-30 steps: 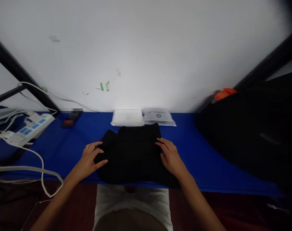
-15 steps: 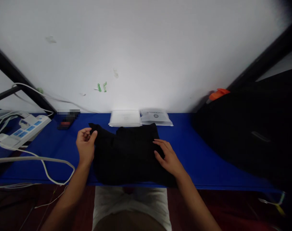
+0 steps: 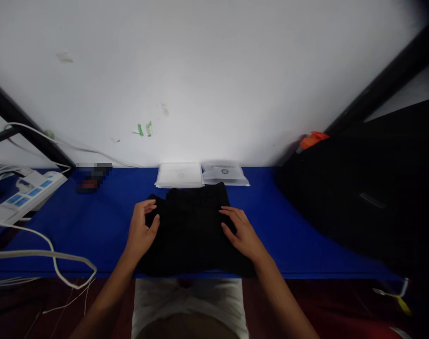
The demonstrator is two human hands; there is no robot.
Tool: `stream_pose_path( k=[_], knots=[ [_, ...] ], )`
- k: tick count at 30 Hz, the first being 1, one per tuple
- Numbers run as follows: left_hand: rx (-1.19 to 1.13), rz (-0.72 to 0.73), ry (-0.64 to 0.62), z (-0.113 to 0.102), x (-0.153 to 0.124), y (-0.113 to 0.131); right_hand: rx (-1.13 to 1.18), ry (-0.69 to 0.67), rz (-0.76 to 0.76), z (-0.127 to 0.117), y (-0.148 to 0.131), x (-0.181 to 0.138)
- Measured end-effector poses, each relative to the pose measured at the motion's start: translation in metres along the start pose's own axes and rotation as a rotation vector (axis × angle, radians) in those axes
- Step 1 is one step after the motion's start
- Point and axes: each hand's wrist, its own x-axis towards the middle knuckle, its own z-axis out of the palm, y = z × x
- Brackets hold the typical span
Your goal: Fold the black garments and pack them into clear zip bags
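Both hands' fingers [image 3: 151, 207] rest on black garment [image 3: 191, 226].

head camera: riding on the person's head | looking forward and down across blue table [image 3: 288, 226] to white wall [image 3: 214, 70] | sitting close, catching left hand [image 3: 141, 231], right hand [image 3: 240, 233] near centre

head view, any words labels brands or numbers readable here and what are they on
Nothing here can be read as text.
On the clear plastic bag: a line of dark print and a round logo, too blurred to read.
On the power strip: blue markings, too small to read.
On the black garment: no print shows.
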Motion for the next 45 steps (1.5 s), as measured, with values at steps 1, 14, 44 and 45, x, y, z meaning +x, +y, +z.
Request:
stream_pose_path(
  k=[1, 14, 44, 45],
  knots=[
    [0.091, -0.053, 0.045, 0.0, -0.004, -0.003, 0.0, -0.001, 0.001, 0.0, 0.0, 0.0],
    [0.347, 0.028, 0.286, 0.0, 0.006, 0.027, 0.0, -0.019, -0.02, -0.003, -0.004, 0.0],
    [0.394, 0.315, -0.499, 0.028, 0.126, -0.01, 0.039, -0.334, -0.242, -0.016, -0.059, 0.002],
    [0.422, 0.312, -0.521, 0.029, 0.133, -0.019, 0.045, -0.353, -0.205, -0.016, -0.061, -0.001]
  ],
)
